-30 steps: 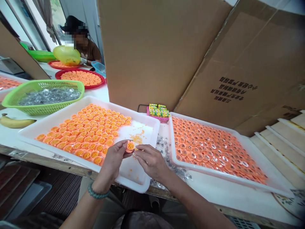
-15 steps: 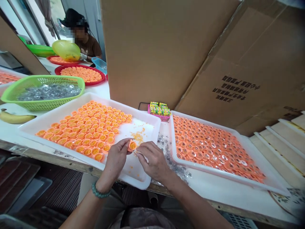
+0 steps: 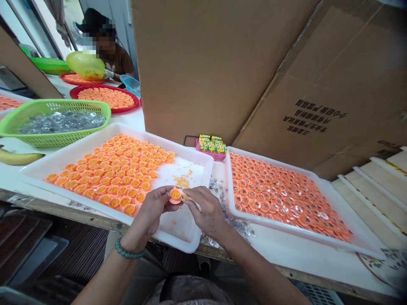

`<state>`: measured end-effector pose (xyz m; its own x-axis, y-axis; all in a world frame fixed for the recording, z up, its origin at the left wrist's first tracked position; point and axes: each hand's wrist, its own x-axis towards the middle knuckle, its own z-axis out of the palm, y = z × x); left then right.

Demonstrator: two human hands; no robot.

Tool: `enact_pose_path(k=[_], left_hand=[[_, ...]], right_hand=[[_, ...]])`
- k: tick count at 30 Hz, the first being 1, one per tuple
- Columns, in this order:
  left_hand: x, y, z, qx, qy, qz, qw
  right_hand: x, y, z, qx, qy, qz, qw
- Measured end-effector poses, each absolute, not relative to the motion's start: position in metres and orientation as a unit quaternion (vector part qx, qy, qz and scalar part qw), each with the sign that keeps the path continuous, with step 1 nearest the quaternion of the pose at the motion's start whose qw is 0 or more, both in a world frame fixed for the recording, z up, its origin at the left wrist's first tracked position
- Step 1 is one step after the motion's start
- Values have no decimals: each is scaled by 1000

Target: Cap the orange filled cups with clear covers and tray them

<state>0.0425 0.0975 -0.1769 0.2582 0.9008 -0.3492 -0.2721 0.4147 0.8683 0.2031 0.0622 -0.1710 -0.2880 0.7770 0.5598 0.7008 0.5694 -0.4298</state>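
Note:
My left hand grips a small orange cup by its left side, thumb and fingers closed round it. The cup has a wide rim or saucer-like base and holds tiny yellow-orange bits. Close at its right side, my right hand has thumb and forefinger drawn together; whether they pinch something small or only touch the cup, I cannot tell. Both hands are over the near right part of a white tray. Many similar filled orange cups cover the tray's left side, and loose yellow bits lie scattered beyond my hands.
A second white tray on the right holds orange pieces with clear covers. Clear plastic pieces lie between the trays. Around stand a green basket, a banana, a pink basket and cardboard. A co-worker sits behind.
The orange cup in my left hand has turned so its opening and wide lower edge face me more. My right fingers have shifted slightly up beside it. The view has moved a little.

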Motion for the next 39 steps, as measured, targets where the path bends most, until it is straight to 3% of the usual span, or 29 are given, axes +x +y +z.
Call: enact_pose_path(k=[12, 20, 25, 28, 31, 39], left_hand=[[47, 99, -174, 368, 467, 386, 706], [44, 103, -177, 312, 513, 407, 688], [44, 103, -177, 302, 498, 409, 702], [44, 103, -176, 301, 491, 407, 709], [44, 103, -175, 301, 496, 409, 705], [45, 103, -175, 317, 502, 391, 703]], right_hand=[[201, 65, -176, -437, -829, 28, 348], [206, 44, -181, -503, -834, 12, 225], [239, 51, -174, -556, -797, -2, 234], [273, 81, -170, -670, -735, -12, 102], [297, 116, -175, -682, -731, 26, -29], [303, 142, -196, -640, -761, 63, -86]])
